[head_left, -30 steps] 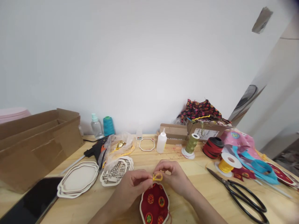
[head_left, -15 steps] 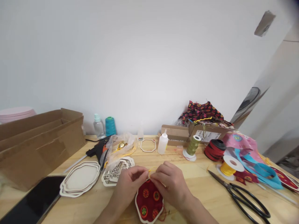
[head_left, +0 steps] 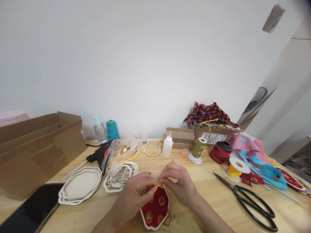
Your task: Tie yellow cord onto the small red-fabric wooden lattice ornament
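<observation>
A scalloped wooden piece covered in dark red patterned fabric (head_left: 155, 208) lies at the front middle of the table, its pale rim showing. At its top end is a yellow cord (head_left: 160, 185). My left hand (head_left: 136, 194) pinches at the cord from the left, thumb against fingertips. From the right, my right hand (head_left: 177, 181) pinches the cord too, fingers bent. Both sets of fingertips nearly meet over the piece's top edge, hiding part of the cord. A loose red thread (head_left: 168, 218) curls beside the piece's right edge.
Large black-handled scissors (head_left: 250, 200) lie at right, near spools of yellow cord (head_left: 235, 170) and green thread (head_left: 198, 150). At left are a phone (head_left: 31, 207), stacked wooden plates (head_left: 81, 186), lattice cutouts (head_left: 121, 178), a glue gun (head_left: 98, 158) and a cardboard box (head_left: 43, 155). A white squeeze bottle (head_left: 167, 147) stands behind.
My hands have shifted slightly at the cord, and the yellow now sits as a small knot or loop at the piece's top. The whole view has moved a little.
</observation>
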`<state>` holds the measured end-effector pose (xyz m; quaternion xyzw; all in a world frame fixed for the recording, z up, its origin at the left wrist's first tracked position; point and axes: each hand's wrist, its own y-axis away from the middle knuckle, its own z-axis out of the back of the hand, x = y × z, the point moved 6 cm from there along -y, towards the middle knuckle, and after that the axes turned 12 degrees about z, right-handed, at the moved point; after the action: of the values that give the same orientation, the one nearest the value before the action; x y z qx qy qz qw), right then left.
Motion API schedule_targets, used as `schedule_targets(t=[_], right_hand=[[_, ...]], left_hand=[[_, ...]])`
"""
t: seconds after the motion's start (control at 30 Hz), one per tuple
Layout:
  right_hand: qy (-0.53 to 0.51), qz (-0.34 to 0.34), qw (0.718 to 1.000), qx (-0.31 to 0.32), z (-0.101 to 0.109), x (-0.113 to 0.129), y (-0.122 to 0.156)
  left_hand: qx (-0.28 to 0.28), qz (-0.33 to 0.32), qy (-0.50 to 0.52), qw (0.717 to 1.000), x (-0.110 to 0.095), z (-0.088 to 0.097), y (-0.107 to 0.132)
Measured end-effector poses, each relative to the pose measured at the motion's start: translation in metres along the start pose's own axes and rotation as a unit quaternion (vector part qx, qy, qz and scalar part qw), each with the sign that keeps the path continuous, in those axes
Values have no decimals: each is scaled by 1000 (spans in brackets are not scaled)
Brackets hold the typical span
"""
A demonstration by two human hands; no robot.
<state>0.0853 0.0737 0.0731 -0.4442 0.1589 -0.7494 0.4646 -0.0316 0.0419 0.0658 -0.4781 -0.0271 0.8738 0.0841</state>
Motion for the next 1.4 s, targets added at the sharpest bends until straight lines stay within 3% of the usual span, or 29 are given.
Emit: schedule_targets(t=[0.13,0.23,0.37,0.5,0.63,0.93,1.13,1.4], right_hand=[[-143,-80,986,-35,-6,-9,1],[-170,-96,979,-58,-6,-10,2],[-67,12,997,-38,-1,6,0],[59,136,989,-10,3,23,2],[122,167,978,30,-3,27,4],[176,165,969,48,-9,29,2],[182,136,974,19,-5,25,2],[114,50,992,-19,-11,6,6]], left_hand=[[17,19,41,999,4,-2,1],[28,45,70,996,8,-5,1],[41,69,99,992,13,-8,1],[42,105,173,978,21,-9,0],[37,149,268,951,30,-11,-3],[4,180,315,932,32,-11,-3],[-1,183,313,932,31,-9,-3],[44,169,313,934,27,-13,-1]])
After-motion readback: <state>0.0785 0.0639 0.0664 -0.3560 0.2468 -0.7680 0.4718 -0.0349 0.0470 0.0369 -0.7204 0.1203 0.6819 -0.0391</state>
